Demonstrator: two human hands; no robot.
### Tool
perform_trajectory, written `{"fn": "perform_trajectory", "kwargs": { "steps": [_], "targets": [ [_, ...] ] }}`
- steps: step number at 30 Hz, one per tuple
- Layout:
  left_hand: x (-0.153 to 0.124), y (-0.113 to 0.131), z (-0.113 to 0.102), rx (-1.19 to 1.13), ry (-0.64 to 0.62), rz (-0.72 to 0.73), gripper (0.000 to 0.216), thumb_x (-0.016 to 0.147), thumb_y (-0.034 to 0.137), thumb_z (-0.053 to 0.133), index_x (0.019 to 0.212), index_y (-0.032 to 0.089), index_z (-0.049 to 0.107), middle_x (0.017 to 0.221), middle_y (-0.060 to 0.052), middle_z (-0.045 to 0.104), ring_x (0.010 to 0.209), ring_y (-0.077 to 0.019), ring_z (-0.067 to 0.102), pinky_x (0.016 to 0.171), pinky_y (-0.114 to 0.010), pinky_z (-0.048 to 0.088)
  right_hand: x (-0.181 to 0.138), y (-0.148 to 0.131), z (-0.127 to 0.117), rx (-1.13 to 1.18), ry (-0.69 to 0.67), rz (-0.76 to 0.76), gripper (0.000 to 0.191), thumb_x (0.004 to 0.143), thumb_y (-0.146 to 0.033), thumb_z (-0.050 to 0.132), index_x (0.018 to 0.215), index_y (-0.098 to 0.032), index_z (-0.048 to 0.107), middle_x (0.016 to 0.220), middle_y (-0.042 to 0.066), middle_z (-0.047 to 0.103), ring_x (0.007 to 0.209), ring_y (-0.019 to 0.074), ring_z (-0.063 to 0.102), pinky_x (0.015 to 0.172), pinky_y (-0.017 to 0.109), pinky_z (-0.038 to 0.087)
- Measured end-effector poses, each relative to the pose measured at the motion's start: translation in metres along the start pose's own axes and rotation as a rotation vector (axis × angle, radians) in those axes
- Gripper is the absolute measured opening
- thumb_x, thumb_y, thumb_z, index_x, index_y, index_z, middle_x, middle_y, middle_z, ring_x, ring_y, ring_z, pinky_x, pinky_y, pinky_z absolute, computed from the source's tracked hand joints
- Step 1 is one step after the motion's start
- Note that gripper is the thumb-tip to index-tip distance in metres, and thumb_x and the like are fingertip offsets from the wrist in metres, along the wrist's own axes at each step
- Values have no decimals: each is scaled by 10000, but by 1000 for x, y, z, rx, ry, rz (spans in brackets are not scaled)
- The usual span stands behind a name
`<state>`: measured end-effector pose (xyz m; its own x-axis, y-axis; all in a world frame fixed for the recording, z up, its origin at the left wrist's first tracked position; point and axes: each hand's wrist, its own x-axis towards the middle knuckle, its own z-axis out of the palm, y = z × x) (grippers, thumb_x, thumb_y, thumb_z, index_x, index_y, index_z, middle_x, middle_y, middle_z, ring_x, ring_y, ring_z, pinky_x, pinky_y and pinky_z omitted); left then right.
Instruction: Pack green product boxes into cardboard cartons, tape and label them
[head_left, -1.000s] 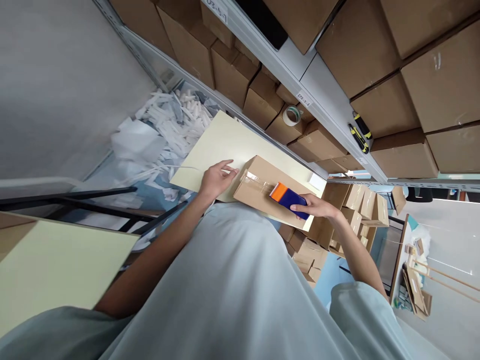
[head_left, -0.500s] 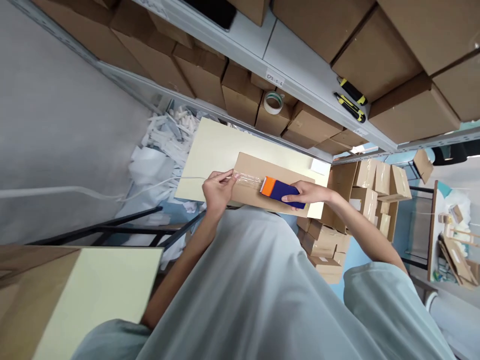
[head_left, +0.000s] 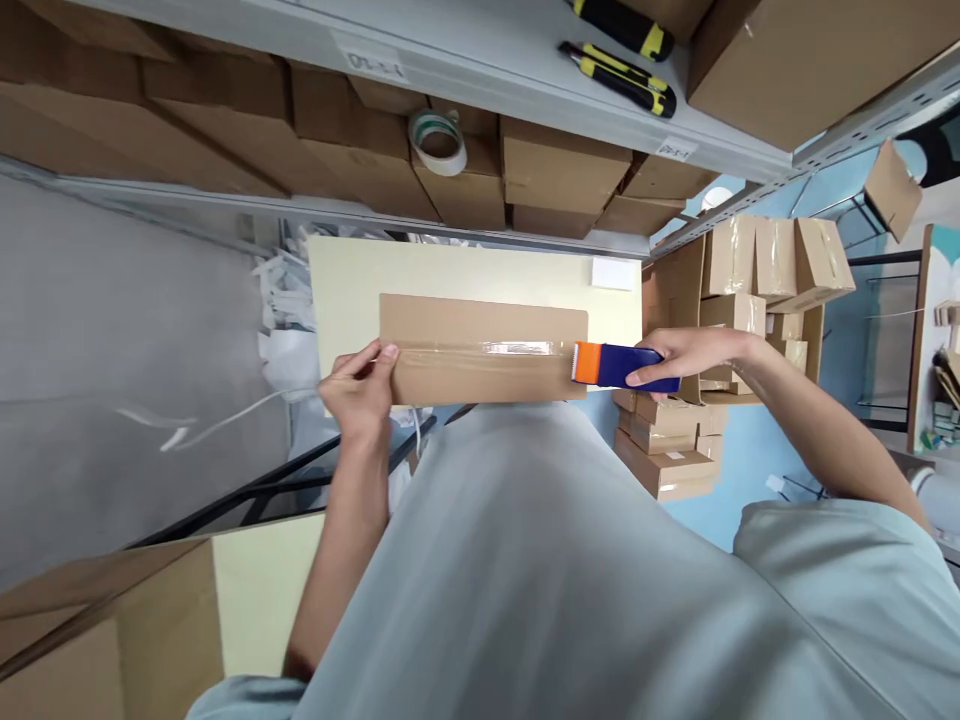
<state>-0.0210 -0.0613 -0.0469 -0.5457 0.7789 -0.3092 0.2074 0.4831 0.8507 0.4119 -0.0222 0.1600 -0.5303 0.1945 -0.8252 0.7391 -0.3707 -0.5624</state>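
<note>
A flat brown cardboard box [head_left: 480,320] lies on a pale yellow table [head_left: 450,270]. A strip of clear tape [head_left: 480,350] runs along its top seam. My left hand [head_left: 360,385] grips the box's left end, thumb on top pressing the tape's start. My right hand [head_left: 686,355] is closed round a blue tape dispenser with an orange head [head_left: 615,365], which sits at the box's right end.
Shelves of brown cartons [head_left: 562,170] stand behind the table, with a tape roll [head_left: 437,140] and two yellow-black knives [head_left: 619,70] on them. Stacked small boxes [head_left: 757,280] are at the right. White paper scraps [head_left: 281,300] lie left. Another box [head_left: 112,630] sits near left.
The dispenser has travelled right along the box to its right end, laying tape. My left hand stayed at the left end. The view has swung so the box lies level.
</note>
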Motion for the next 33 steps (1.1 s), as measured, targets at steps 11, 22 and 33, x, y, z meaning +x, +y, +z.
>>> {"fn": "perform_trajectory", "kwargs": {
  "steps": [11,22,33],
  "targets": [
    [-7,17,23,-47,166,-165,331,785,124,814,1115,109,809,1002,-18,809,1015,-166,762,1104,-354,615,-32,60,-28,53,-24,-57,559,900,-715,834,811,-169,753,733,17,742,673,150,660,676,287,512],
    [-15,35,36,-151,196,-240,154,697,75,831,766,152,716,836,19,743,927,-154,708,1137,-392,580,0,110,-41,-7,3,28,629,831,-806,823,783,-187,717,683,29,746,639,158,689,659,285,555],
    [-15,27,34,-102,161,-140,241,708,78,785,937,153,766,913,12,768,989,-184,741,1129,-384,573,29,105,-26,-168,213,177,598,873,-767,794,721,-193,723,647,62,744,645,216,728,673,342,556]
  ]
}}
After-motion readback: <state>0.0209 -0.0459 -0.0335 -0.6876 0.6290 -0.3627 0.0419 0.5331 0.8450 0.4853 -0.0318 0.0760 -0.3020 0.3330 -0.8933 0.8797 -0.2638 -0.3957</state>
